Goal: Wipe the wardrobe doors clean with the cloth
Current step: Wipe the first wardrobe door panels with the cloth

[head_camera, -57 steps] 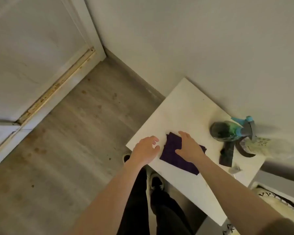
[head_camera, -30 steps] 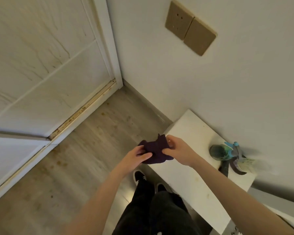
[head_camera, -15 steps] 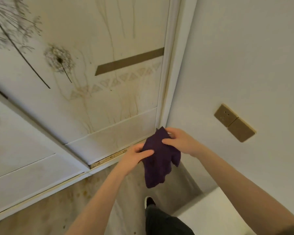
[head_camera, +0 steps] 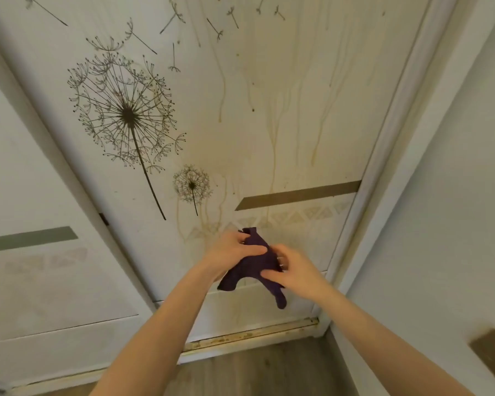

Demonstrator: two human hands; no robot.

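cloth [head_camera: 257, 264] held up in front of the wardrobe door [head_camera: 269, 124]

left hand [head_camera: 232, 252] curls its thumb and fingers over the top of the purple cloth and right hand [head_camera: 295, 272] pinches the lower side, i think to fold it into a pad for wiping. it is soft and floppy, two ends hanging down. behind it the smooth white door has brown drip marks [head_camera: 273, 155] and a dandelion picture [head_camera: 126, 112].

No readable text, labels or numbers (anywhere)
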